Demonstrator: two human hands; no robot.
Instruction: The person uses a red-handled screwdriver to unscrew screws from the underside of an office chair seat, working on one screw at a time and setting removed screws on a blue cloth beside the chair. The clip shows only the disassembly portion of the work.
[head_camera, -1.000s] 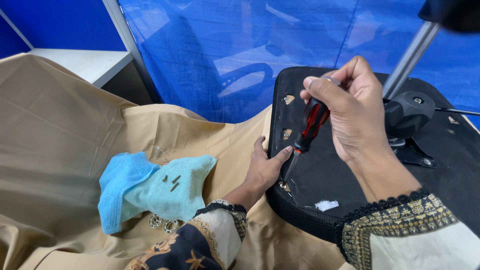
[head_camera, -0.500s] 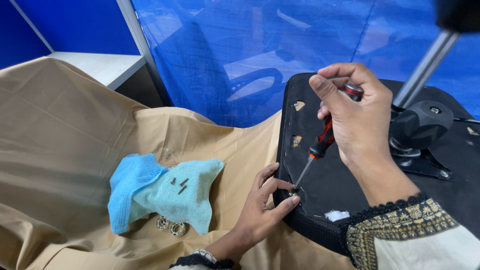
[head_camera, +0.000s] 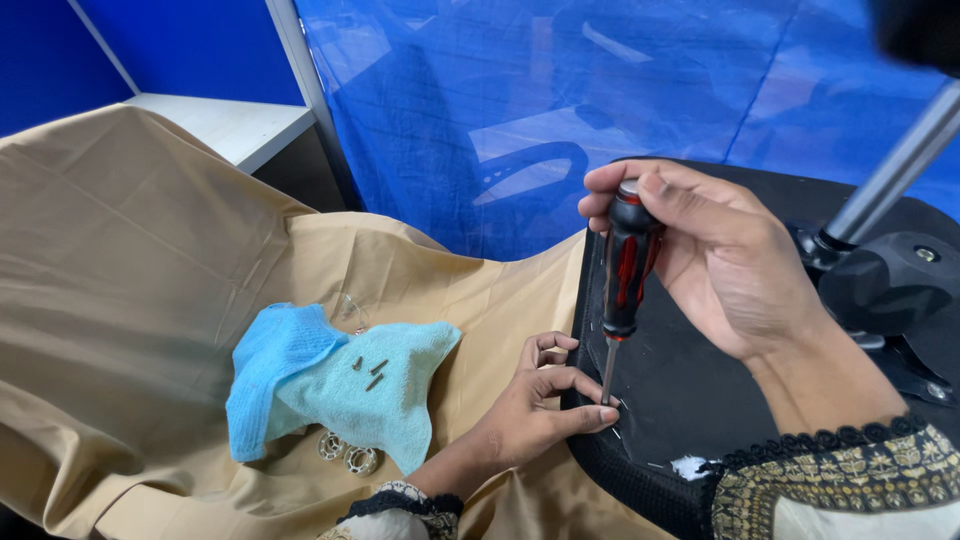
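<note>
Compared with half a second earlier, the screwdriver had been raised from a slant to nearly upright, and the right hand had shifted from gripping along the handle to cupping it from above, thumb and fingers wrapped round the red-and-black grip. The tip stood on the black seat underside, close to its near left edge. The left hand remained at that edge, now with the index finger stretched out so its tip lay just beside the screwdriver tip; the other fingers were curled in, holding nothing that could be seen. Whether a screw sat under the tip could not be told.

The view had moved in closer and lower than before; the blue cloth appeared in the same spot on the tan sheet.

Packages, labels, signs: a small white tag sat on the seat underside near the right sleeve, irregular in shape, too small to read. No other label was legible.

Three small dark screws lay on the blue cloth, close together. Two round metal pieces rested on the tan sheet, touching the cloth's lower edge. A silver post rose from a black knob-like hub at the right of the seat. Behind everything hung a blue plastic sheet, with a white ledge to its left.
</note>
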